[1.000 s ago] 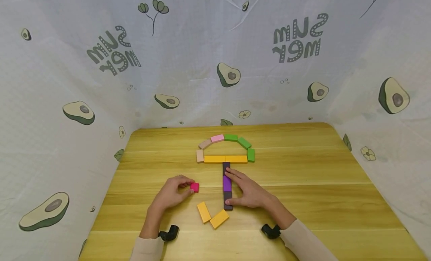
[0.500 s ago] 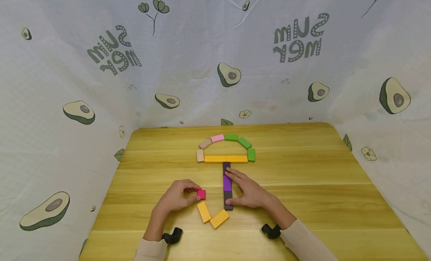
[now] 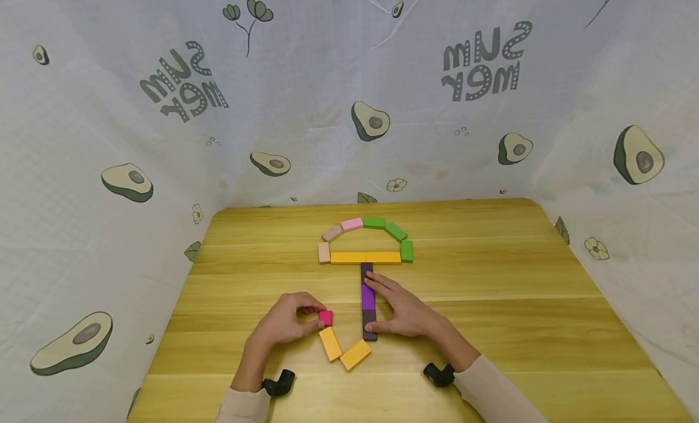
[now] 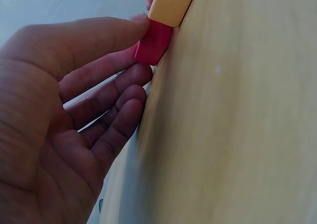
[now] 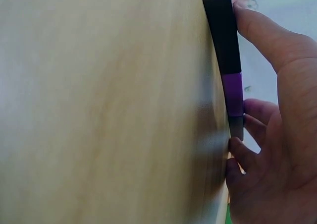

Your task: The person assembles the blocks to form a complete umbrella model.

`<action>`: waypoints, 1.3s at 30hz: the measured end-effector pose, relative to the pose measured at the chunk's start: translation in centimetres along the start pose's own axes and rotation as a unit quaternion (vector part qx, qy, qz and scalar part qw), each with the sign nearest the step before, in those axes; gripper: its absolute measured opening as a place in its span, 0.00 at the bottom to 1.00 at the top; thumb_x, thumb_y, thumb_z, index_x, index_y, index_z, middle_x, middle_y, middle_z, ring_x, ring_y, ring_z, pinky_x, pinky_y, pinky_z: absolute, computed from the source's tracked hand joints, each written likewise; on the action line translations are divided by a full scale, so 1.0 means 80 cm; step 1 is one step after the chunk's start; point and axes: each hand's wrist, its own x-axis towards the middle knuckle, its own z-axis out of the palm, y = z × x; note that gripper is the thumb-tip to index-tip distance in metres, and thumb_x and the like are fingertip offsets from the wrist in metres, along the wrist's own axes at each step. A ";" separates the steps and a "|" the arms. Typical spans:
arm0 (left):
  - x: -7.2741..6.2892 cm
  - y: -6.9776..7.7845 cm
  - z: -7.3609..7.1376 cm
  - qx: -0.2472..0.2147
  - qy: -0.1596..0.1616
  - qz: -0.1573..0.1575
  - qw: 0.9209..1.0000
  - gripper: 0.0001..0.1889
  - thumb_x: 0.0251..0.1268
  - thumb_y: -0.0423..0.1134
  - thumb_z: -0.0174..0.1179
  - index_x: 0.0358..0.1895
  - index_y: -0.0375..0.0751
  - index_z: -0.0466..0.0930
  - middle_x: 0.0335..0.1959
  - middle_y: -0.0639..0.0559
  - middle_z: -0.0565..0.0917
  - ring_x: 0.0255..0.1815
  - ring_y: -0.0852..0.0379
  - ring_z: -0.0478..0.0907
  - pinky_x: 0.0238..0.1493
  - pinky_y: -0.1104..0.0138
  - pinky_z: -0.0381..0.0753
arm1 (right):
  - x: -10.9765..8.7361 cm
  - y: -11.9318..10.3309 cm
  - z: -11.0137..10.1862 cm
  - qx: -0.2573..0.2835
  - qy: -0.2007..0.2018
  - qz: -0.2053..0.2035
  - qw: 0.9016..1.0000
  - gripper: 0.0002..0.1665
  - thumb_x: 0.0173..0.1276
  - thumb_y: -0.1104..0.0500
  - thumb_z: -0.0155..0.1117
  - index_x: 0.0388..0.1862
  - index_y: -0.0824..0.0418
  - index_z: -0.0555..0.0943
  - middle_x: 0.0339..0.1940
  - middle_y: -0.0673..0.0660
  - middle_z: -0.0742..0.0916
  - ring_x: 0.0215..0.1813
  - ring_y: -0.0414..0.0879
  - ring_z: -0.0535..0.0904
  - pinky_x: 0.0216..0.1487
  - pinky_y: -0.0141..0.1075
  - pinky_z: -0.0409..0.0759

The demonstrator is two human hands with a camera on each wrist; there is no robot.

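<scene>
My left hand (image 3: 286, 318) pinches a small pinkish-red block (image 3: 326, 318) between thumb and fingers. In the left wrist view that red block (image 4: 154, 43) meets the end of a yellow block (image 4: 173, 5). In the head view, this yellow block (image 3: 330, 344) slants down to a second yellow block (image 3: 356, 355). My right hand (image 3: 406, 311) rests along an upright column, its thumb on the lower black block (image 3: 369, 332) and fingertips at the upper black block (image 3: 367, 267). Between those two lies a purple block (image 3: 368, 297).
Above the column, two yellow blocks (image 3: 349, 258) form a horizontal bar. Green blocks (image 3: 395, 231), a pink block (image 3: 352, 224) and beige blocks (image 3: 324, 253) arch over it. All lie on a wooden table (image 3: 491, 277), with a printed cloth (image 3: 317, 77) behind.
My left hand has carried the red block right and towards me, up to the top end of the left yellow block. The right hand has stayed in place on the column.
</scene>
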 end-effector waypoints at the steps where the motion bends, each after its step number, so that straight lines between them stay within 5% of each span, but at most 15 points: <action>1: 0.000 0.000 0.000 0.000 0.000 0.001 1.000 0.12 0.63 0.44 0.73 0.48 0.52 0.90 0.43 0.64 0.88 0.42 0.66 0.82 0.48 0.69 0.84 | 0.000 0.000 0.000 0.001 0.000 0.000 1.000 0.60 0.62 0.27 0.69 0.84 0.53 0.59 0.86 0.52 0.59 0.85 0.57 0.56 0.79 0.59 0.64; 24: -0.001 0.002 -0.001 -0.004 0.003 0.025 1.000 0.12 0.63 0.42 0.73 0.48 0.49 0.89 0.43 0.61 0.88 0.42 0.63 0.83 0.47 0.68 0.85 | -0.001 -0.002 -0.003 0.000 0.000 0.002 1.000 0.60 0.62 0.28 0.69 0.84 0.53 0.59 0.86 0.52 0.59 0.85 0.57 0.56 0.79 0.59 0.64; 39: 0.000 0.004 -0.002 -0.033 -0.013 -0.013 0.999 0.20 0.69 0.43 0.67 0.61 0.43 0.83 0.42 0.62 0.84 0.42 0.62 0.79 0.48 0.67 0.83 | -0.001 -0.002 -0.001 0.001 -0.005 0.006 1.000 0.60 0.62 0.28 0.70 0.84 0.53 0.58 0.86 0.52 0.59 0.85 0.57 0.56 0.79 0.59 0.63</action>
